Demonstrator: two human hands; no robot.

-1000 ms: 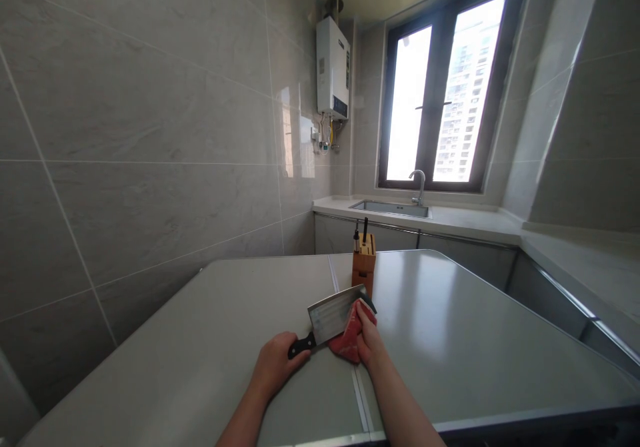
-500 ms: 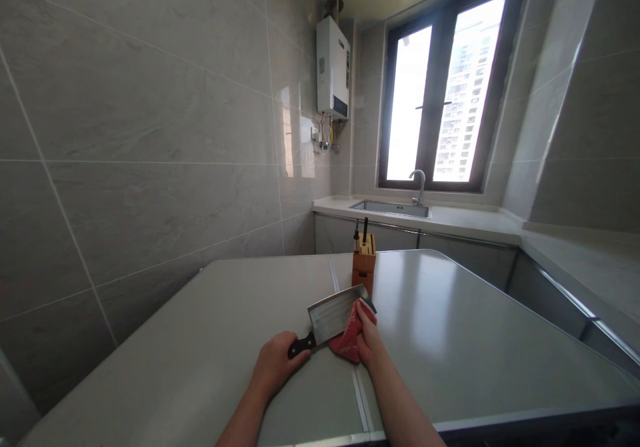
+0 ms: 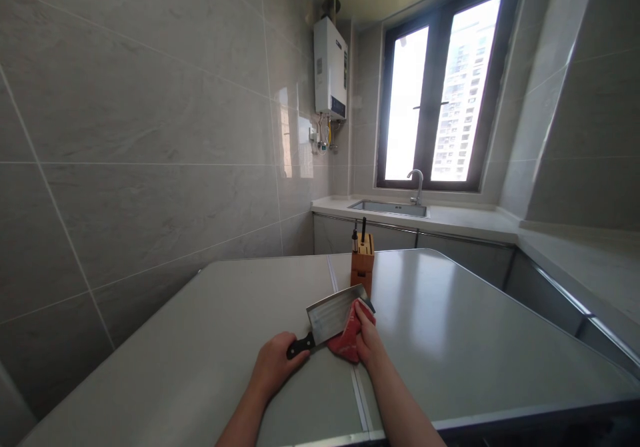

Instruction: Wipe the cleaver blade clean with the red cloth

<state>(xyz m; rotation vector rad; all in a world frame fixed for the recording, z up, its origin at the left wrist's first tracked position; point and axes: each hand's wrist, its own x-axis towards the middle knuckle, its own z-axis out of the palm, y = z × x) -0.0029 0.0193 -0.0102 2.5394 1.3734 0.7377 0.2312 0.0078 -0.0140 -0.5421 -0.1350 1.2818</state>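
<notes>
The left grip (image 3: 274,360) is wrapped around the black handle of the cleaver (image 3: 329,317), which presumably steadies the tool and keeps those fingers behind the steel. The right grip (image 3: 368,342) pinches the red cloth (image 3: 345,344) against the far part of the blade; the fabric probably lies there to shield the fingers and to give a wide, soft contact with the metal. Its loose end hangs below the blade, toward the worktop (image 3: 200,347). The cleaver slants across the person's front, face turned up, likely so that the flat shows between the two hands. Whether the steel rests on the surface is hard to tell.

Just beyond the blade stands the wooden knife block (image 3: 362,270), upright, with dark handles rising from its top, where they can be readily reached. Farther off, the sink (image 3: 390,208) sits below the window (image 3: 440,100), well apart.
</notes>
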